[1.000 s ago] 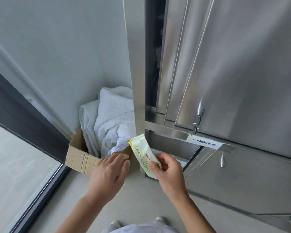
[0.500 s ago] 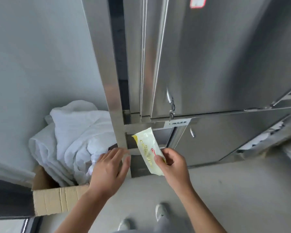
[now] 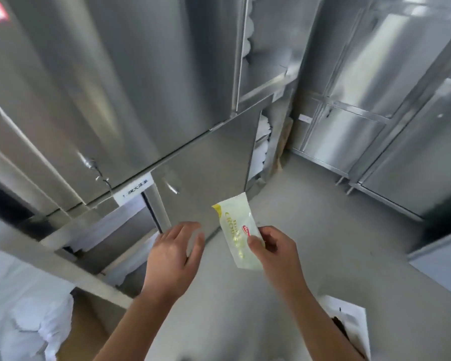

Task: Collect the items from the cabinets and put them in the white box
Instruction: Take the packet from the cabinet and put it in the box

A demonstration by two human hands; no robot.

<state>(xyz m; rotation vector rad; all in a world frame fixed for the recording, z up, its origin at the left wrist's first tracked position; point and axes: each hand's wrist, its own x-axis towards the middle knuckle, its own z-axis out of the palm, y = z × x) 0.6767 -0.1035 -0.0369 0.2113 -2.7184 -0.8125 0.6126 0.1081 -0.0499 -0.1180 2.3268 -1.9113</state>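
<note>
My right hand (image 3: pixel 274 252) pinches a pale yellow-and-white snack packet (image 3: pixel 236 231) by its lower right edge and holds it upright over the grey floor. To its left, my left hand (image 3: pixel 175 254) is empty with its fingers spread, a short gap away from the packet. A corner of the white box (image 3: pixel 349 321) shows at the bottom right, beside my right forearm, with something dark inside. The steel cabinets (image 3: pixel 115 87) fill the upper left, with one lower door (image 3: pixel 206 178) swung open towards me.
White linen (image 3: pixel 24 308) piled in a cardboard box sits at the bottom left. Folded white cloths (image 3: pixel 262 142) lie on shelves behind the open door. More steel cabinets (image 3: pixel 388 100) line the right wall. Grey floor (image 3: pixel 336 204) lies between them.
The view has swung right, away from the linen box and towards the open room. Both hands kept their pose, and the packet stayed in my right hand. The white box has come into view.
</note>
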